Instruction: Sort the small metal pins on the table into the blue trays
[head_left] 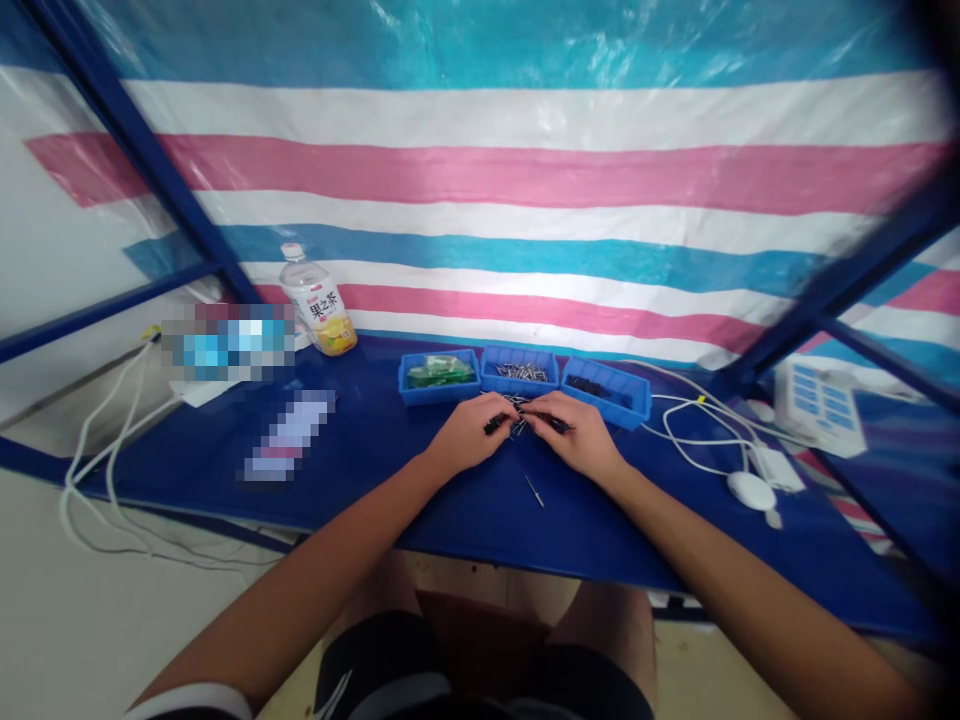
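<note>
My left hand (471,432) and my right hand (579,430) meet at the middle of the blue table, just in front of the bins. Both are closed, fingertips pinched close together. Small black parts (493,424) show in the left fingers, and similar black parts (557,424) in the right; their exact kind is too small to make out. Slim silver metal pins (517,428) lie under and between the fingertips, partly hidden. One loose pin (534,490) rests nearer the front edge.
Behind my hands stand three blue bins: one with green packets (439,373), one with silver pins (523,372), one with dark parts (589,386). A drink bottle (321,305) and a blurred flat object (291,437) are left. White cables (686,465) and a power strip (817,408) lie right.
</note>
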